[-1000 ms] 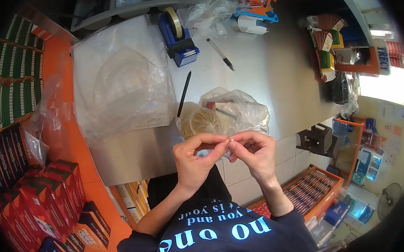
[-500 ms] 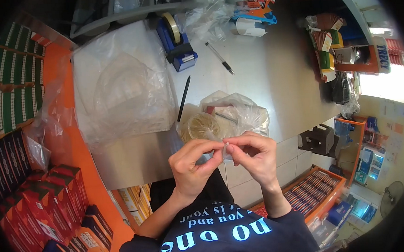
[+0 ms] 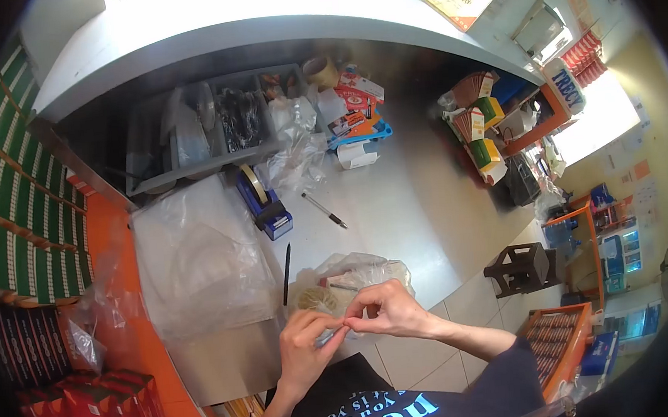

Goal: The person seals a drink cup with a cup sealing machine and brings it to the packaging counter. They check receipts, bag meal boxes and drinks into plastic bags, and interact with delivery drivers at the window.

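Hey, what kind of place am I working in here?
Probably a small shop, seen from behind its counter: there's a metal worktop with a tape dispenser, red boxes stacked in rows, and a display rack filled with small packets.

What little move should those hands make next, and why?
Perhaps ease the left hand and right hand slightly apart. Their pinched fingertips meet near the clear plastic bag, hiding anything between them, so a small, gentle parting would probably show whether they hold something.
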`<state>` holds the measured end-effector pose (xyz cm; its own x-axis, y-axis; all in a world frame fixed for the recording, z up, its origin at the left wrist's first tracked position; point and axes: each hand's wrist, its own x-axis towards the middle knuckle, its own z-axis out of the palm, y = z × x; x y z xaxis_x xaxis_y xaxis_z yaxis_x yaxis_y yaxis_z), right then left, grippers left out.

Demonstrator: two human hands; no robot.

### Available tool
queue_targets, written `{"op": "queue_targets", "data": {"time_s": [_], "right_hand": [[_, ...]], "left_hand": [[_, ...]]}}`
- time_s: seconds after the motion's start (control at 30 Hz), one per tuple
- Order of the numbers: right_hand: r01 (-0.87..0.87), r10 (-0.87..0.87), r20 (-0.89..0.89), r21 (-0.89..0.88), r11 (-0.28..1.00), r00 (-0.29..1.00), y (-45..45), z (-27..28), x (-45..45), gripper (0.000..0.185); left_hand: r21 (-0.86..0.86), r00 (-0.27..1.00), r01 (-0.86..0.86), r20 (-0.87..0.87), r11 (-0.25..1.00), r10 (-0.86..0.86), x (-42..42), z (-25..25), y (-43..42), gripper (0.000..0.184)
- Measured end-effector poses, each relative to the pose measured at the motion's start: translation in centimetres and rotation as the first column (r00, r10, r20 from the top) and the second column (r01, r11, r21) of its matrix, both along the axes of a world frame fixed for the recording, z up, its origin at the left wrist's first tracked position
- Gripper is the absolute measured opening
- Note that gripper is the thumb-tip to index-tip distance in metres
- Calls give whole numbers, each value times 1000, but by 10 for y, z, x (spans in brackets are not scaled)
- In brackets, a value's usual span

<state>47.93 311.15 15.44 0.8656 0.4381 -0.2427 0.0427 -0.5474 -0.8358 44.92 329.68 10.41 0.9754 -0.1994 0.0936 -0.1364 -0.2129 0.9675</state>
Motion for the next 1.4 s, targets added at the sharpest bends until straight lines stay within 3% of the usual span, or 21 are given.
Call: {"op": "queue_targets", "data": {"time_s": [0.03,0.13,0.2,0.23,0.33,0.37,0.43,0.5,0.6,0.67,0.7,0.73,0.87,0.93,1.07,1.13,1.23,1.3,1.33,1.37,1.4], "right_hand": [[-2,2,2,7,1000,1000,-1,0,0,14],[271,-53,-645,244,931,762,-3,8,-4,18],[352,14,-701,376,857,713,-16,54,-11,13],[75,80,-285,494,866,955,-38,78,-13,13],[-100,-96,379,466,879,921,-84,64,3,29],[98,-72,513,-24,995,855,-74,64,18,37],[-42,103,309,-199,979,945,-73,-70,2,45],[-32,175,521,-272,962,835,-63,-157,-17,37],[147,-155,362,50,988,919,-78,-152,-15,27],[486,-476,-97,184,854,874,-89,-136,-5,23],[476,-460,-121,206,855,880,-99,-127,7,23],[403,-412,-4,221,888,911,-116,-116,21,21],[218,-257,462,137,966,849,-194,-86,68,15],[222,-230,600,88,971,766,-251,-76,96,15],[320,-311,669,113,940,675,-345,-75,178,18],[474,-452,535,105,874,714,-394,-117,218,20],[497,-429,268,-301,814,863,-383,-101,239,25],[539,47,952,-211,815,301,-354,-89,228,25],[593,110,977,-198,780,182,-320,-63,213,26],[533,98,972,-201,822,215,-281,-69,209,26],[276,-83,746,-138,951,660,-233,-77,203,30]], "left_hand": [[134,996,9,90,991,-21,0,-2,0,14],[346,993,-27,114,938,-14,-3,-12,-6,13],[422,996,-22,88,906,-17,-4,-46,-3,22],[483,993,-25,113,875,-34,-10,-57,-2,33],[320,990,-138,55,937,127,-17,-16,9,60],[333,987,-160,68,929,145,-16,-20,8,60],[369,985,64,-174,927,1,-16,-53,1,81],[363,990,-17,-125,932,67,-18,-102,-19,80],[362,923,-366,19,858,386,-11,-119,-46,71],[323,866,-471,-8,821,500,7,-103,-67,71],[260,808,-560,-36,787,587,15,-99,-78,71],[486,851,-424,-74,764,519,19,-101,-92,79],[694,879,-251,-128,675,459,44,-100,-165,79],[436,901,-431,160,790,403,62,-102,-198,73],[-247,881,-410,143,878,452,139,-135,-299,65],[-261,817,-464,242,846,523,180,-153,-347,62],[-274,813,-498,183,823,553,210,-180,-396,60],[-215,880,-358,247,909,405,218,-193,-406,61],[-149,864,-400,266,904,427,207,-171,-401,64],[-64,849,-451,278,890,450,190,-149,-390,68],[-104,827,-507,222,856,517,172,-169,-405,72]]}}
